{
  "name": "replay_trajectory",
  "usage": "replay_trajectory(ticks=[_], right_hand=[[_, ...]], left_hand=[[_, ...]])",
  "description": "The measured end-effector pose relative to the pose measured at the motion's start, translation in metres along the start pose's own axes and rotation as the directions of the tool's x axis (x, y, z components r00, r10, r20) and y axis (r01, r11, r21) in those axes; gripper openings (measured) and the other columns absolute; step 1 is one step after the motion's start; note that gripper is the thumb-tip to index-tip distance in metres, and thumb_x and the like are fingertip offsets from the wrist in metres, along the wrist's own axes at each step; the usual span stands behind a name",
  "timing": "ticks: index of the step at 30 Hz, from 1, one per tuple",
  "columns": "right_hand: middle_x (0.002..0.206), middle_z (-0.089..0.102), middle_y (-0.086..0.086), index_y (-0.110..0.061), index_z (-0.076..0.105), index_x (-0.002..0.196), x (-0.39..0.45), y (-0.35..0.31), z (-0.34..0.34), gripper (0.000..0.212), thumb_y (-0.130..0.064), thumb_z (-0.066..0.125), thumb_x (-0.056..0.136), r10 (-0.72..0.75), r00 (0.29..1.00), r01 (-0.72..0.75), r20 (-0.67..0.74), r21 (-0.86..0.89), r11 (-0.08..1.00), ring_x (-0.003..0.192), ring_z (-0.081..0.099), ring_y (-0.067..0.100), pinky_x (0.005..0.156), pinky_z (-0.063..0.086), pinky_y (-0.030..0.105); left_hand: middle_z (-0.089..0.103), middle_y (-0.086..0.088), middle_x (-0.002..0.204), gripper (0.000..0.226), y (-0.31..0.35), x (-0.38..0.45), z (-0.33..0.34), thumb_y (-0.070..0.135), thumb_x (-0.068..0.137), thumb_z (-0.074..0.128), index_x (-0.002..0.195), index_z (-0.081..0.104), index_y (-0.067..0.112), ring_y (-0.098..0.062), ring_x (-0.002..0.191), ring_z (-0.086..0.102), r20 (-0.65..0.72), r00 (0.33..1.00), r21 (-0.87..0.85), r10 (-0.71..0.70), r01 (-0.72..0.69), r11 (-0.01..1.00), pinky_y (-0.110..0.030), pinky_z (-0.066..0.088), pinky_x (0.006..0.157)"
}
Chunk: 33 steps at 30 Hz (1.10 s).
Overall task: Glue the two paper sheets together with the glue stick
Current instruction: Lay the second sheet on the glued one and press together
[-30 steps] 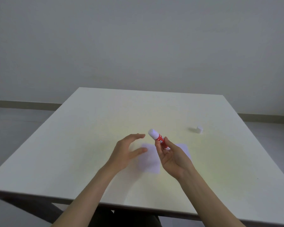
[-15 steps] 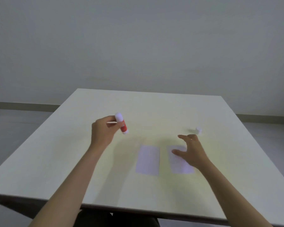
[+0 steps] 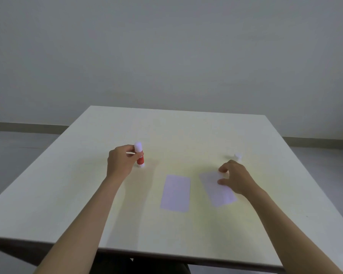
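Observation:
Two pale lilac paper sheets lie side by side on the white table (image 3: pixel 67 194). The left sheet (image 3: pixel 175 192) lies flat and untouched. My right hand (image 3: pixel 236 177) rests on the far end of the right sheet (image 3: pixel 219 189), thumb and fingers pinching at its edge. My left hand (image 3: pixel 121 160) holds the red glue stick (image 3: pixel 140 156) upright, its white base on or just above the table, left of the sheets. A small white cap (image 3: pixel 238 156) sits just beyond my right hand.
A grey wall and floor with a baseboard lie behind the table. The table's near edge runs across the bottom of the view.
The glue stick passed from my right hand to my left, which carried it left and lowered it upright to the table. My right hand came down onto the right sheet.

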State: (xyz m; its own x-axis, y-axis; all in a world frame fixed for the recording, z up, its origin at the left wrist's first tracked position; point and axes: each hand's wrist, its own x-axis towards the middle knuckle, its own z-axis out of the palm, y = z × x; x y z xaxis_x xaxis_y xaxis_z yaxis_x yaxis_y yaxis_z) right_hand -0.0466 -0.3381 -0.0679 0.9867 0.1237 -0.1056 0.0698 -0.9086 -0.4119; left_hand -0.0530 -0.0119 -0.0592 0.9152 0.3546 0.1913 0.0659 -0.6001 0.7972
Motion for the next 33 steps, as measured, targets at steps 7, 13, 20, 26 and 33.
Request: replay_trajectory(ticks=[7, 13, 20, 26, 33], right_hand=[[0.081, 0.054, 0.004, -0.001, 0.062, 0.103, 0.008, -0.001, -0.001, 0.027, -0.006, 0.070, 0.078, 0.052, 0.998, -0.055, 0.028, 0.119, 0.991, 0.077, 0.051, 0.022, 0.065, 0.039, 0.026], [0.067, 0.056, 0.003, -0.015, 0.058, 0.092, 0.005, 0.008, -0.008, 0.022, -0.001, 0.068, 0.078, 0.092, 0.996, -0.087, 0.002, 0.355, 0.931, 0.061, 0.050, 0.017, 0.049, 0.037, 0.023], [0.057, 0.066, -0.002, -0.012, 0.060, 0.105, -0.006, -0.029, -0.040, 0.032, 0.004, 0.069, 0.079, -0.038, 0.998, 0.069, -0.058, 0.792, 0.607, 0.051, 0.055, 0.012, 0.052, 0.044, 0.022], [0.062, 0.064, 0.004, -0.008, 0.060, 0.102, -0.011, -0.072, -0.017, 0.030, 0.007, 0.070, 0.077, -0.074, 0.995, -0.033, 0.063, 0.932, 0.362, 0.048, 0.058, 0.012, 0.048, 0.048, 0.019], [0.059, 0.064, 0.006, -0.004, 0.065, 0.079, -0.015, -0.073, 0.018, 0.008, -0.003, 0.073, 0.078, 0.032, 0.993, -0.113, 0.111, 0.889, 0.444, 0.046, 0.060, 0.012, 0.046, 0.047, 0.020]], left_hand=[[0.070, 0.014, 0.058, 0.021, -0.007, -0.003, 0.004, 0.028, 0.081, 0.061, 0.061, 0.063, 0.022, 0.006, 0.055, 0.060, 0.040, 0.999, -0.024, 0.021, -0.020, 1.000, -0.026, 0.036, 0.053], [0.049, 0.002, 0.128, 0.067, -0.009, -0.008, 0.001, 0.027, 0.076, 0.076, 0.136, 0.045, 0.019, -0.016, 0.112, 0.052, -0.133, 0.991, -0.061, 0.031, -0.040, 0.997, -0.031, 0.042, 0.092], [0.062, 0.003, 0.092, 0.006, 0.044, -0.041, 0.003, 0.013, 0.087, 0.062, 0.090, 0.067, 0.015, -0.009, 0.071, 0.060, -0.224, 0.878, -0.164, 0.423, -0.461, 0.872, -0.013, 0.047, 0.064], [0.071, -0.004, 0.083, 0.005, 0.057, -0.051, 0.019, 0.014, 0.083, 0.068, 0.082, 0.071, 0.018, -0.009, 0.064, 0.068, 0.272, 0.961, -0.445, 0.040, 0.089, 0.891, -0.018, 0.055, 0.061], [0.072, 0.009, 0.061, 0.012, 0.037, -0.053, 0.015, 0.006, 0.078, 0.072, 0.070, 0.072, 0.014, -0.009, 0.056, 0.068, 0.356, 0.927, -0.425, -0.122, 0.276, 0.862, -0.017, 0.054, 0.054]])
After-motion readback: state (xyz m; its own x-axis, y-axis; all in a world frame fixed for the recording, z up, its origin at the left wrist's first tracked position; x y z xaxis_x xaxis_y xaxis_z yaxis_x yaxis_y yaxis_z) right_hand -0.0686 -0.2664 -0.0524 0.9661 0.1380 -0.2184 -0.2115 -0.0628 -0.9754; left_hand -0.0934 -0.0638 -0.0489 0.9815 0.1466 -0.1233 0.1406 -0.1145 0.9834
